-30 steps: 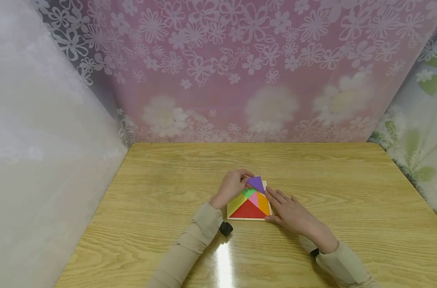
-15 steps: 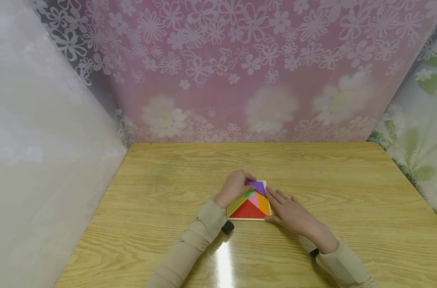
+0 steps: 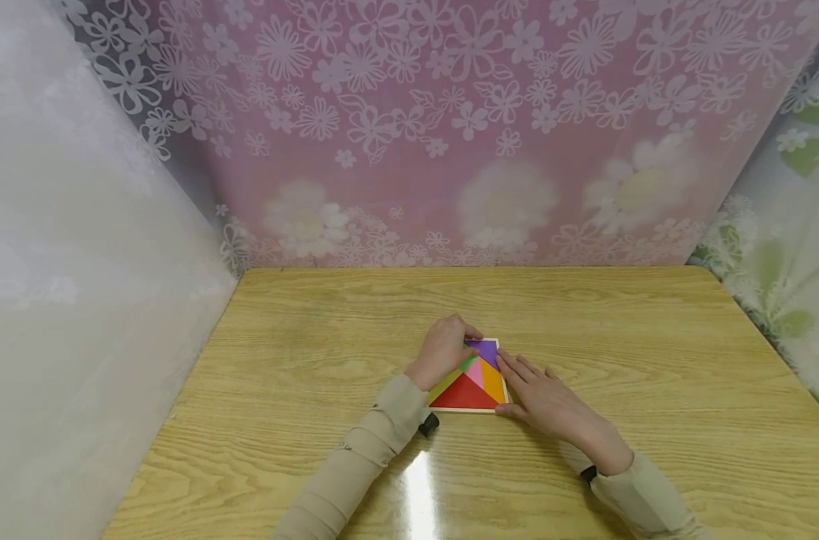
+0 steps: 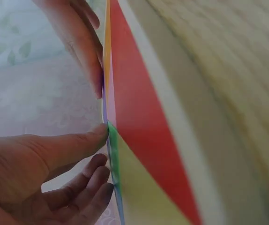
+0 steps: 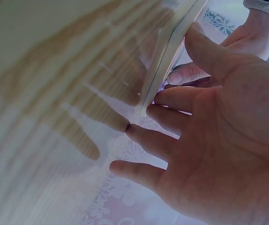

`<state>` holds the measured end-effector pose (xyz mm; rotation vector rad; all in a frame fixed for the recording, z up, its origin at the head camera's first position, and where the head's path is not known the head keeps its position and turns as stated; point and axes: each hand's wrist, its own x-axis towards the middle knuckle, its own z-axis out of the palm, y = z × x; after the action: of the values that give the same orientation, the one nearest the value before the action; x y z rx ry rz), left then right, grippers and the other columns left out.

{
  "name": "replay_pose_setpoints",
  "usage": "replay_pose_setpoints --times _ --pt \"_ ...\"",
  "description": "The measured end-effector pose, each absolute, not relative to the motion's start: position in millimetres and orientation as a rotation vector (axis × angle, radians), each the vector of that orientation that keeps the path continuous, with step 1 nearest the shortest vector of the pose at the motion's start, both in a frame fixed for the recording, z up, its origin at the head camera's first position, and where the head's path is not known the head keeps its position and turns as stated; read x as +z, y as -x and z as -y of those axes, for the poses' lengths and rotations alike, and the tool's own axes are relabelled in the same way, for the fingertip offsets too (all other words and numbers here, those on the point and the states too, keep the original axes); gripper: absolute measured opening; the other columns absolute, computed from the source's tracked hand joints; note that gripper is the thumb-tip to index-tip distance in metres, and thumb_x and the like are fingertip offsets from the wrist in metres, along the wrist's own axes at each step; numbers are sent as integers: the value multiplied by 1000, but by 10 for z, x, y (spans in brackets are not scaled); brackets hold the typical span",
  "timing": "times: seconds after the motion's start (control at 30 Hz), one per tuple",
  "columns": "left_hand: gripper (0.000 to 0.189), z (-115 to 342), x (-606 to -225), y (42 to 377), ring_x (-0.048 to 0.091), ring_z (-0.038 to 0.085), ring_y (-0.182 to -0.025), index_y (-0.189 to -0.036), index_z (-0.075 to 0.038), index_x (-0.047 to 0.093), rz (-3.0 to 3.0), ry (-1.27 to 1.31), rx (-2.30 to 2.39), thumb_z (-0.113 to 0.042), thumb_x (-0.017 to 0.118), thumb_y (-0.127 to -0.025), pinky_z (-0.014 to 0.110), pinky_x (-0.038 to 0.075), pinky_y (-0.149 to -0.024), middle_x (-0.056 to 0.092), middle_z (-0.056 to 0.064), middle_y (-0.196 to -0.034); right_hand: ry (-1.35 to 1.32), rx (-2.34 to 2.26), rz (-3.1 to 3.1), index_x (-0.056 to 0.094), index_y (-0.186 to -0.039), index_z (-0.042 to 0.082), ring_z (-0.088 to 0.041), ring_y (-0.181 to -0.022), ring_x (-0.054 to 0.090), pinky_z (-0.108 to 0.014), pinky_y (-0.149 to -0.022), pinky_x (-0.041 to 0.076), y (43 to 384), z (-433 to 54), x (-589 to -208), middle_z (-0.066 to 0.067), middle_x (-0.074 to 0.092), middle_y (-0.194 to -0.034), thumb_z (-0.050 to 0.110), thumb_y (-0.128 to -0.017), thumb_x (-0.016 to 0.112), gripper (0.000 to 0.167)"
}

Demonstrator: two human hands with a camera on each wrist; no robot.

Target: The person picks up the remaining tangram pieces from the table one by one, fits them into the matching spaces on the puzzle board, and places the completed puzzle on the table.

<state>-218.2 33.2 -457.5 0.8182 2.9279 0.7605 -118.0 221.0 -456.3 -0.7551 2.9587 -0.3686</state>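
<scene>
A tangram in a pale wooden tray lies on the table. It shows a red triangle, an orange piece, a pink piece, a green piece, a yellow piece and a sliver of blue. At the far right corner sits a purple triangle, level with its neighbours. My left hand pinches this triangle at its left end, thumb on the near side and fingers beyond, covering the tray's far left part. My right hand rests along the tray's right side, fingers straight, thumb at the near corner.
The wooden table extends around the tray on all sides. A pink flowered curtain hangs behind it, with pale cloth to the left and leaf-patterned cloth to the right.
The purple triangle, tilted above the tray's far corner a second ago, has come down and slid right into the corner. My left hand followed it; my right hand stayed put.
</scene>
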Motion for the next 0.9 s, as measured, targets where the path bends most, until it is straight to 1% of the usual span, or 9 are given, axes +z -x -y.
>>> replay_pose_setpoints --times 0.13,0.23,0.37,0.47,0.6,0.7,0.77,0.83,0.9 --pt "18 -288 -4560 2183 65 15 -88 -112 -12 79 -2950 -821 791 -14 71 -96 23 52 -77 73 1 -102 749 -364 -2955 39 -151 -7 -49 -138 43 -74 -98 40 1180 -2200 -4556 -24 37 -158 39 -96 67 77" --pt "17 -223 -4548 2185 66 14 -86 -111 -11 79 -2969 -815 809 -14 68 -98 21 52 -73 74 2 -102 747 -359 -2958 39 -151 -7 -49 -138 43 -74 -98 40 1179 -2196 -4552 -23 37 -158 39 -96 67 77" --pt "19 -89 -4533 2179 69 15 -91 -113 -10 77 -2964 -815 827 -16 65 -101 22 54 -75 75 3 -107 749 -360 -2965 40 -151 -7 -49 -137 43 -74 -98 40 1176 -2194 -4552 -23 38 -158 38 -96 68 77" --pt "21 54 -4522 2161 69 18 -96 -116 -9 76 -2957 -841 822 -17 63 -102 26 56 -78 74 4 -113 751 -365 -2962 40 -151 -7 -49 -138 43 -75 -98 40 1176 -2190 -4555 -23 37 -158 38 -96 68 76" --pt "22 269 -4534 2120 68 21 -96 -118 -8 74 -2962 -892 788 -17 64 -101 32 56 -82 72 6 -115 741 -359 -2953 39 -152 -6 -49 -138 42 -75 -99 39 1181 -2182 -4555 -23 36 -159 40 -97 67 77" --pt "27 418 -4540 2075 66 24 -107 -123 -5 71 -2950 -928 729 -18 66 -100 37 54 -93 71 9 -121 740 -363 -2952 39 -152 -6 -49 -139 42 -75 -99 38 1182 -2179 -4552 -23 37 -158 40 -96 67 78" --pt "35 502 -4539 2039 64 28 -117 -130 -4 67 -2923 -964 668 -21 67 -100 42 50 -102 67 12 -129 741 -362 -2953 39 -152 -6 -49 -138 42 -75 -99 38 1183 -2184 -4557 -23 37 -158 40 -96 68 78" --pt "44 568 -4539 2000 57 31 -130 -137 -3 62 -2882 -989 605 -25 68 -99 45 42 -112 61 14 -139 738 -358 -2952 39 -152 -6 -49 -138 42 -75 -100 38 1182 -2188 -4562 -23 37 -158 41 -96 68 78" --pt "54 619 -4549 1960 50 34 -137 -143 -2 56 -2824 -1012 565 -29 68 -99 46 37 -116 53 17 -148 735 -347 -2954 39 -152 -5 -49 -138 42 -74 -100 38 1183 -2194 -4573 -23 37 -158 42 -96 68 79"
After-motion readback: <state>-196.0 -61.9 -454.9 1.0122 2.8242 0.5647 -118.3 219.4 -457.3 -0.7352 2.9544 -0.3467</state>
